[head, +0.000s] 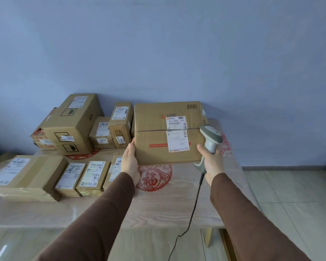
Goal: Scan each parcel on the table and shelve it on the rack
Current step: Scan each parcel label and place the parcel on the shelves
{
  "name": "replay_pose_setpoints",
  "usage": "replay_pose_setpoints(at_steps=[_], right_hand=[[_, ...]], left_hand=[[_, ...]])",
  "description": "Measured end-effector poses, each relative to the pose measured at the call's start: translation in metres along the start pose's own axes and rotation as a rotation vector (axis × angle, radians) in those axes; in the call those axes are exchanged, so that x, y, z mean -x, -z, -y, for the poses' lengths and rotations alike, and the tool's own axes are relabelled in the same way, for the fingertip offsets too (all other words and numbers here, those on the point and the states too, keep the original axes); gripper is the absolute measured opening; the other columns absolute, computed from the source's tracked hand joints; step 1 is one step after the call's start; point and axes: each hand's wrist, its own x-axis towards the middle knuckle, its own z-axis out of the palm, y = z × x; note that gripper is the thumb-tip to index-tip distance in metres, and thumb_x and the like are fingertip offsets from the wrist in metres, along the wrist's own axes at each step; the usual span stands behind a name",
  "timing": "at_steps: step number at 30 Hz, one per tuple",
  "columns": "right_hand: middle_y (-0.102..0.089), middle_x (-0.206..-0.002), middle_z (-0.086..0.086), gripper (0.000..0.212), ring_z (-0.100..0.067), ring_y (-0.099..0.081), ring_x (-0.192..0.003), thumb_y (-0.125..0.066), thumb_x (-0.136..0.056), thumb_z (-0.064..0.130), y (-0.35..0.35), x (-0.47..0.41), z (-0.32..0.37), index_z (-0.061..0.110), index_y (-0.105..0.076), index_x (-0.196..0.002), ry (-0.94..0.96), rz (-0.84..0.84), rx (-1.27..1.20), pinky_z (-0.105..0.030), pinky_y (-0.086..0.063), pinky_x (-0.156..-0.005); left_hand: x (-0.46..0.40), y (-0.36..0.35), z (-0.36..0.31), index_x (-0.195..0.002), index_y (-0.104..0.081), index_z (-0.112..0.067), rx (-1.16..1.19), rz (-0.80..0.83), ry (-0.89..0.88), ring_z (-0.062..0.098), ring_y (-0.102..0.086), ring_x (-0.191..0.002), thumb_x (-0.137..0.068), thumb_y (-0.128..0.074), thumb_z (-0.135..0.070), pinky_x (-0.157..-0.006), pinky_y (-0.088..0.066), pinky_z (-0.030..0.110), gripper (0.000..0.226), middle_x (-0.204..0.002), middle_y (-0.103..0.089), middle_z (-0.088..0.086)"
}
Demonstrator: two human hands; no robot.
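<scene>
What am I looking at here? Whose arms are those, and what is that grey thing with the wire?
There is just one picture, taken by a camera worn on a person's head, so you see their own two arms in brown sleeves reaching forward. The left hand steadies a big cardboard box by its edge, tipping it up on the table so its white label faces us. The right hand grips a grey barcode scanner, a reader that picks up the stripes on labels; its black cable trails off the table. More parcels wait on the left, some stacked. Red paper-cut decorations lie on the tabletop.
</scene>
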Motion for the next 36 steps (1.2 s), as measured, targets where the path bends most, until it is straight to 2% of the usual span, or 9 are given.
replay_pose_setpoints(at_steps=[3, 6, 10, 15, 19, 23, 31, 34, 36], right_hand=[[-0.065, -0.112, 0.001, 0.036, -0.014, -0.062, -0.1, -0.078, -0.092, 0.021, -0.012, 0.003, 0.036, 0.021, -0.059, -0.124, 0.077, 0.03, -0.065, -0.032, -0.051, -0.087], [-0.066, -0.114, 0.002, 0.039, -0.013, -0.062, -0.102, -0.078, -0.092, 0.021, -0.023, 0.01, 0.072, 0.02, -0.061, -0.127, 0.157, 0.047, -0.11, -0.029, -0.049, -0.084], [-0.066, -0.11, 0.003, 0.036, -0.012, -0.061, -0.1, -0.075, -0.095, 0.019, -0.032, 0.021, 0.111, 0.02, -0.061, -0.128, 0.231, 0.101, -0.157, -0.029, -0.049, -0.084], [-0.065, -0.104, 0.003, 0.03, -0.016, -0.061, -0.1, -0.076, -0.094, 0.02, -0.042, 0.032, 0.145, 0.022, -0.063, -0.121, 0.287, 0.147, -0.189, -0.039, -0.052, -0.095], [-0.065, -0.103, 0.002, 0.033, -0.016, -0.06, -0.097, -0.076, -0.094, 0.019, -0.051, 0.041, 0.169, 0.02, -0.063, -0.124, 0.329, 0.171, -0.204, -0.035, -0.051, -0.089], [-0.065, -0.103, 0.002, 0.031, -0.015, -0.062, -0.096, -0.075, -0.095, 0.019, -0.059, 0.053, 0.192, 0.019, -0.064, -0.124, 0.382, 0.222, -0.197, -0.03, -0.052, -0.086], [-0.065, -0.102, 0.001, 0.021, -0.017, -0.062, -0.097, -0.075, -0.094, 0.025, -0.076, 0.076, 0.214, 0.028, -0.066, -0.113, 0.506, 0.272, -0.119, -0.018, -0.051, -0.068], [-0.064, -0.1, 0.002, 0.017, -0.024, -0.063, -0.097, -0.077, -0.087, 0.04, -0.082, 0.085, 0.216, 0.04, -0.063, -0.096, 0.689, 0.163, 0.015, -0.042, -0.061, -0.075], [-0.064, -0.089, 0.01, 0.019, -0.022, -0.063, -0.086, -0.075, -0.086, 0.045, -0.084, 0.094, 0.22, 0.034, -0.062, -0.095, 0.737, 0.153, 0.077, -0.052, -0.062, -0.076]], left_hand=[[0.007, -0.007, -0.046, -0.139, -0.06, -0.039, -0.013, 0.047, -0.143, 0.009, -0.061, -0.125, -0.112, -0.043, -0.037, -0.101, -0.052, 0.035, 0.032, -0.134, -0.066, -0.012], [0.012, -0.01, -0.081, -0.151, -0.051, -0.038, -0.069, 0.122, -0.26, 0.001, -0.056, -0.132, -0.111, -0.047, -0.029, -0.113, -0.046, 0.037, 0.041, -0.146, -0.058, -0.017], [0.03, -0.019, -0.12, -0.144, -0.059, -0.034, 0.074, 0.166, -0.215, 0.013, -0.057, -0.135, -0.099, -0.052, -0.066, -0.109, -0.045, 0.038, 0.056, -0.139, -0.068, -0.007], [0.053, -0.02, -0.154, -0.147, -0.054, -0.025, 0.083, 0.228, -0.268, 0.014, -0.058, -0.132, -0.095, -0.05, -0.072, -0.121, -0.038, 0.037, 0.071, -0.139, -0.066, -0.001], [0.06, -0.009, -0.176, -0.159, -0.036, -0.04, -0.042, 0.348, -0.34, 0.012, -0.047, -0.144, -0.082, -0.062, -0.08, -0.121, -0.038, 0.043, 0.091, -0.153, -0.053, -0.009], [0.058, -0.001, -0.192, -0.153, -0.04, -0.049, -0.049, 0.377, -0.429, 0.014, -0.057, -0.134, -0.086, -0.074, -0.057, -0.11, -0.05, 0.045, 0.076, -0.145, -0.06, -0.011], [0.059, 0.006, -0.208, -0.146, -0.053, -0.034, 0.109, 0.32, -0.475, 0.024, -0.06, -0.133, -0.087, -0.077, -0.049, -0.11, -0.051, 0.049, 0.066, -0.138, -0.068, 0.001], [0.066, 0.002, -0.218, -0.145, -0.054, -0.033, 0.135, 0.286, -0.53, 0.018, -0.066, -0.123, -0.095, -0.068, -0.039, -0.102, -0.056, 0.041, 0.052, -0.135, -0.07, 0.0], [0.07, -0.001, -0.225, -0.147, -0.052, -0.032, 0.138, 0.28, -0.563, 0.013, -0.069, -0.116, -0.099, -0.064, -0.033, -0.093, -0.058, 0.033, 0.05, -0.135, -0.07, 0.0]])
